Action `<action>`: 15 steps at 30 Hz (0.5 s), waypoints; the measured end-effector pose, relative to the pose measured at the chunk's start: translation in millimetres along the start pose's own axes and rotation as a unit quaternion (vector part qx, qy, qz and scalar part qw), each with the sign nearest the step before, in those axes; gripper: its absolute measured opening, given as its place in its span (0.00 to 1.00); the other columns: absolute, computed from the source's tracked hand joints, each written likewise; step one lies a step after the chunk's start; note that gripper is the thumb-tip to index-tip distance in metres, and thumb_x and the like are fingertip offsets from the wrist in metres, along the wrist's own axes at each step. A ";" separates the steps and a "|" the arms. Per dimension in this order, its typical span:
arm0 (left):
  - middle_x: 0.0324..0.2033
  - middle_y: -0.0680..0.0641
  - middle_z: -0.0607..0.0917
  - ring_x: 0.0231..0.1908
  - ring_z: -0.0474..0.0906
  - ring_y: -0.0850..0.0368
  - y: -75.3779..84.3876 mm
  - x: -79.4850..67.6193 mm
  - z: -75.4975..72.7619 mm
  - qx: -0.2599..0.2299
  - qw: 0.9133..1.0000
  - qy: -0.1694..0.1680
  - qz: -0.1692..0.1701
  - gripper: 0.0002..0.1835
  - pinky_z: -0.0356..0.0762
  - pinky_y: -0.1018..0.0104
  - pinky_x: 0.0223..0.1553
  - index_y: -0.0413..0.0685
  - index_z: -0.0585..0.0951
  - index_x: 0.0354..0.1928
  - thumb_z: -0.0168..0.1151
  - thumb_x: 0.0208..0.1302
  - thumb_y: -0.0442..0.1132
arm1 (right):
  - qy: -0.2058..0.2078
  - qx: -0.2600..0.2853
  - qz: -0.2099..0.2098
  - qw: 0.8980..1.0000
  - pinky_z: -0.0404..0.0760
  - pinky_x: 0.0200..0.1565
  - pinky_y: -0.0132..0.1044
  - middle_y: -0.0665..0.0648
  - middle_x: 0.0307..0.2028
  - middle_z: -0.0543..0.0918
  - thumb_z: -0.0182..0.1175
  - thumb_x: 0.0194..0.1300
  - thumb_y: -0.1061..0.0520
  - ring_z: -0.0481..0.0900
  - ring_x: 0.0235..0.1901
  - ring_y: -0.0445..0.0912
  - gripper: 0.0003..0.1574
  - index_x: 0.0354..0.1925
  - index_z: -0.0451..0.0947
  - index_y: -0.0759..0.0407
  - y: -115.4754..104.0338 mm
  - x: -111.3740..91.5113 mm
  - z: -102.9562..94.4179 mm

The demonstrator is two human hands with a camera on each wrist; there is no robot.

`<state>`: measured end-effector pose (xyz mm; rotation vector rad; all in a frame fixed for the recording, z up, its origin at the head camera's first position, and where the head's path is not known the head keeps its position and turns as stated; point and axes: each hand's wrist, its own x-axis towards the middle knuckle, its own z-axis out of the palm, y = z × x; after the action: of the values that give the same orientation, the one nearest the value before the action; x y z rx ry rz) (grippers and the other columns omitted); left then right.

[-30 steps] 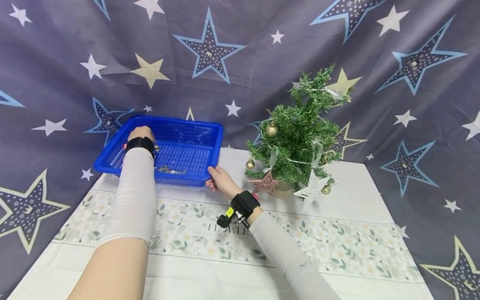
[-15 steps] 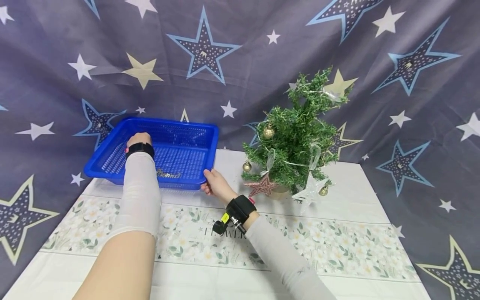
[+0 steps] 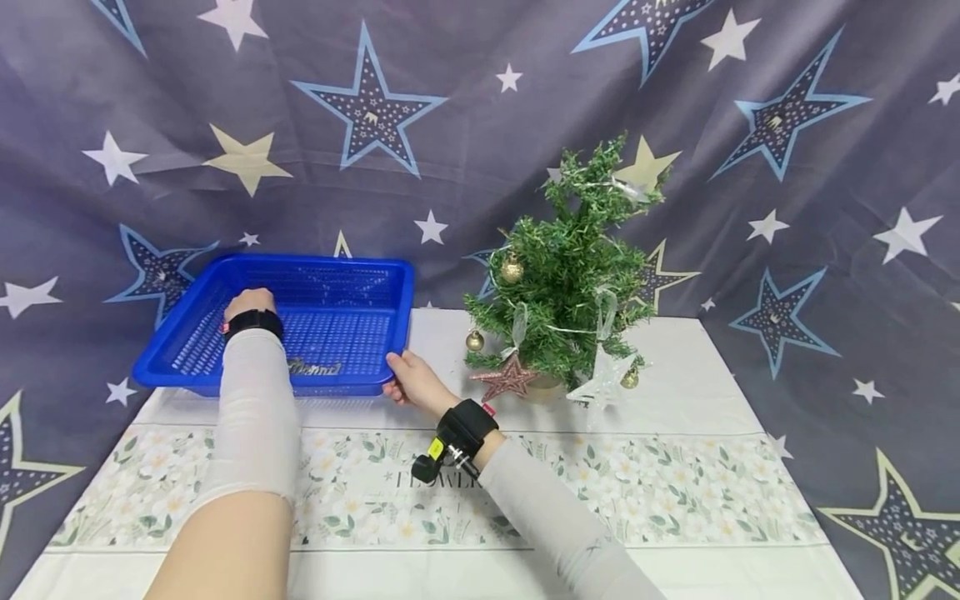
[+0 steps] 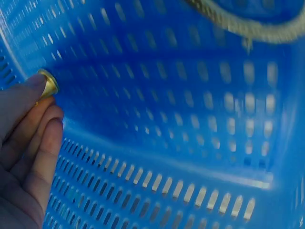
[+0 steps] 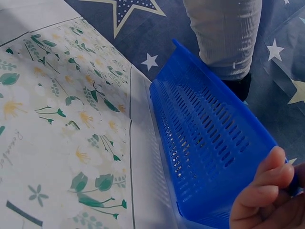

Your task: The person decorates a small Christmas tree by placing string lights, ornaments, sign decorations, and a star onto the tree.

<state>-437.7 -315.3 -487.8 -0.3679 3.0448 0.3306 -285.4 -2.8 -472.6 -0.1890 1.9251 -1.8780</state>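
Note:
My left hand [image 3: 251, 302] is down inside the blue plastic basket [image 3: 347, 385], toward its left side. In the left wrist view, its thumb and fingers pinch a small gold bell [image 4: 50, 85] close to the perforated basket wall. Gold glittery lettering [image 3: 315, 367] lies on the basket floor near the front wall; a blurred gold curve [image 4: 248, 26] crosses the top of the left wrist view. My right hand [image 3: 414, 383] grips the basket rim at the front right corner, thumb on top and fingers curled below, as the right wrist view [image 5: 264, 191] also shows.
Right of the basket stands a small green Christmas tree [image 3: 573, 275] hung with gold balls [image 3: 512, 269], a pink star [image 3: 507, 379], a white star [image 3: 602, 379] and a gold bell [image 3: 632, 377]. A star-patterned cloth [image 3: 442, 125] hangs behind the white, flower-printed table cover [image 3: 675, 492].
The whole head view has shifted, so the scene sits further left. My left hand has moved slightly nearer the front within the basket. The right hand keeps its grip on the corner.

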 end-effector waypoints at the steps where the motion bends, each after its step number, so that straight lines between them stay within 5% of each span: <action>1: 0.52 0.20 0.76 0.49 0.77 0.24 -1.5 -0.2 -1.6 0.001 1.000 0.000 -0.001 0.19 0.80 0.38 0.41 0.26 0.77 0.50 0.44 0.62 0.29 | 0.000 -0.002 0.000 1.000 0.65 0.17 0.24 0.47 0.15 0.70 0.36 0.79 0.51 0.63 0.12 0.35 0.25 0.53 0.61 0.74 -0.7 -0.6 0.5; 9: 0.47 0.21 0.79 0.44 0.77 0.22 -9.3 -7.2 -35.1 -0.026 0.997 0.043 0.050 0.17 0.77 0.35 0.42 0.31 0.83 0.39 0.69 0.48 0.36 | 0.001 0.007 0.001 1.000 0.64 0.17 0.24 0.47 0.15 0.71 0.37 0.79 0.51 0.63 0.12 0.35 0.16 0.42 0.64 0.63 -1.5 -1.7 1.1; 15: 0.42 0.29 0.85 0.42 0.78 0.26 -0.9 -14.5 -70.7 -0.052 0.988 0.067 0.131 0.11 0.73 0.37 0.43 0.38 0.86 0.33 0.70 0.51 0.40 | 0.011 -0.017 -0.004 1.000 0.65 0.18 0.26 0.47 0.15 0.72 0.39 0.79 0.50 0.64 0.14 0.36 0.21 0.47 0.67 0.69 -1.1 2.0 -2.3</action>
<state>-425.5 -328.3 -417.8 0.0097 3.2191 0.4988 -288.3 -1.6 -472.0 -0.1883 1.9746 -1.8598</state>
